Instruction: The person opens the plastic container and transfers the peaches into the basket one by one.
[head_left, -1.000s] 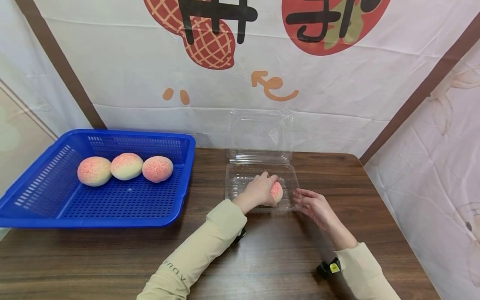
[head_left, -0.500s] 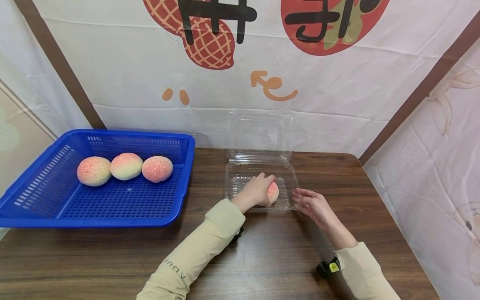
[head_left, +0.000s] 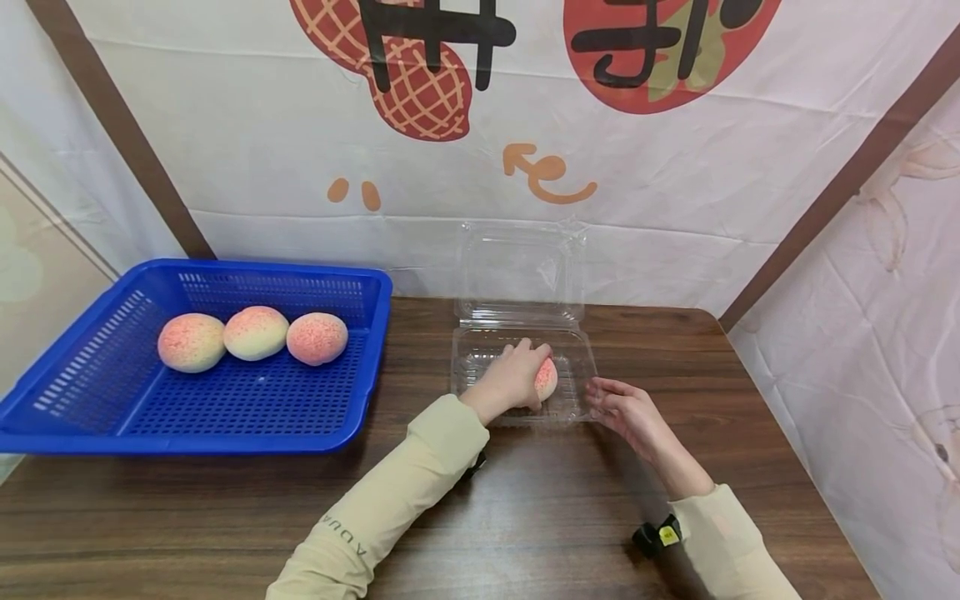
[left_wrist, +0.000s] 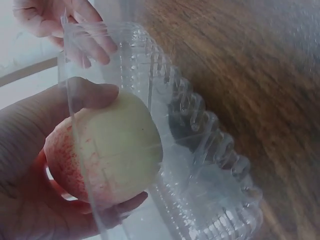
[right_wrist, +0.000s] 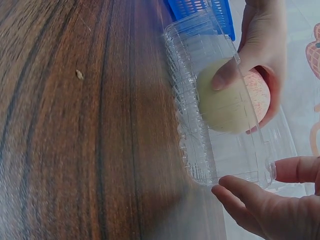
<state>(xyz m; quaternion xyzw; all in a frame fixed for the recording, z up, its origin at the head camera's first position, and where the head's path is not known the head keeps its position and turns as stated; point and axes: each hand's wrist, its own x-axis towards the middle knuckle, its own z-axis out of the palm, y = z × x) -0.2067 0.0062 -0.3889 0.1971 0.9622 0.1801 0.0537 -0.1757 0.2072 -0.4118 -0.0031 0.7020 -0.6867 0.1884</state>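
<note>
In the head view my left hand [head_left: 510, 375] grips a cream and pink speckled peach [head_left: 547, 380] inside an open clear plastic clamshell box [head_left: 465, 375]. The left wrist view shows the thumb over the top of the peach [left_wrist: 125, 140] and fingers curled beneath it. At the box's right end is my right hand [head_left: 633, 421], its fingers extended against the outer wall. From the right wrist camera, those fingers meet the low corner of the box [right_wrist: 200, 155], with the thumb tip at the rim. The box's lid [head_left: 517, 271] stands raised at the back.
A blue perforated basket [head_left: 360, 400] stands on the left of the brown wooden table [head_left: 540, 517]. Three more peaches lie in it in a row, the middle peach [head_left: 256, 333] touching its neighbours. A white printed cloth [head_left: 675, 208] hangs right behind the table.
My left hand has shifted slightly left inside the box, carrying the peach with it. The right hand stays in place at the box's end.
</note>
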